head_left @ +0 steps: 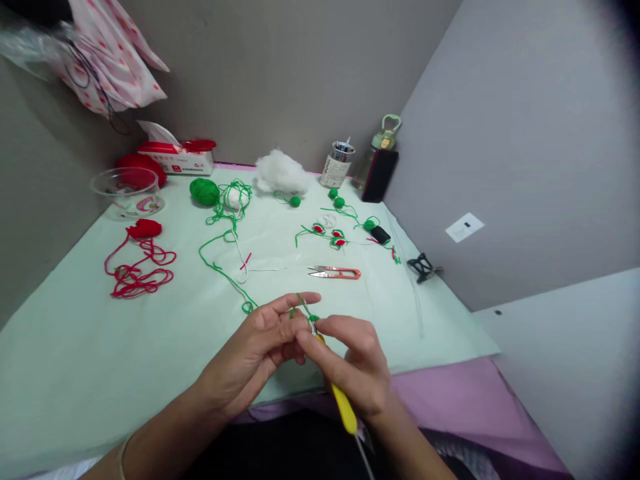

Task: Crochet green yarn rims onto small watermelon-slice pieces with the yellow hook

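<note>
The left hand [265,340] pinches a small piece of green crochet [313,319] between thumb and fingertips, with green yarn [227,275] passing over its raised index finger and trailing left across the pale table cover [280,247]. The right hand [357,363] is closed on a crochet hook [344,408] with a yellow handle, its metal tip at the green piece, close to the left fingertips. Both hands are at the near edge of the table, the piece between them. Just beyond lie orange-handled thread snips [335,273], blades pointing left. Farther back and to the right are small red, white and green pieces [338,239], a black spool [381,235] and a black clip [425,267]. To the left lies tangled red yarn [143,273]; farther back sit a green yarn ball [205,192], white stuffing [283,173], a pen can [338,165] and a phone [380,175] leaning against a bottle [384,138].
</note>
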The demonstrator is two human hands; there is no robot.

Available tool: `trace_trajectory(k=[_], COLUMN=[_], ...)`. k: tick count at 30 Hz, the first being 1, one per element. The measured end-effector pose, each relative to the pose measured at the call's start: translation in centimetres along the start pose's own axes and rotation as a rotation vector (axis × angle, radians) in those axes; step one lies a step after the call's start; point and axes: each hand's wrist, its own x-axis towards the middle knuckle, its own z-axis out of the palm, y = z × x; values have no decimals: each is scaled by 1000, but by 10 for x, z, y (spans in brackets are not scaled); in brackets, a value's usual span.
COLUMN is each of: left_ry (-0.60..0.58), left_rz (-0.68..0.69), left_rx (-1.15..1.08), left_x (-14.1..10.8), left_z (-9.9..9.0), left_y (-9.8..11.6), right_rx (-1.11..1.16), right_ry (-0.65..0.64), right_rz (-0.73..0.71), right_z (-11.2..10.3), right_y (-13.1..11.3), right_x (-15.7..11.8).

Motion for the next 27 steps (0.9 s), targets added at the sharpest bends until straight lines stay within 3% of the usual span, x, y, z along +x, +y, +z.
trace_trajectory(k=[3, 7, 9, 11, 14, 17, 21, 27], left_ry=[3, 44, 50, 57, 64, 42, 10, 60], left_rz=[-37, 95, 159, 203, 242, 161, 7, 18], left_rx=[-14, 123, 189, 229, 223, 136, 22, 26], left_x=[1, 1, 0, 0, 1, 1, 1, 1], left_z=[-3, -4, -3, -3, -3, -2, -1, -6], left_y=[4, 3, -1, -6, -12, -11, -1, 2], right_rx=[279, 700, 792, 666, 231, 77, 385, 912], right_ry=[53, 163, 178, 132, 46, 82, 149, 290], right_rz=[162, 486, 544, 488, 253, 149, 361, 714], right_z=[0, 0, 1, 4, 10, 14, 11, 3], right_y=[4, 10, 11, 8, 1, -3, 4, 15], right_x=[2, 8, 9, 8, 1, -5, -1, 7])
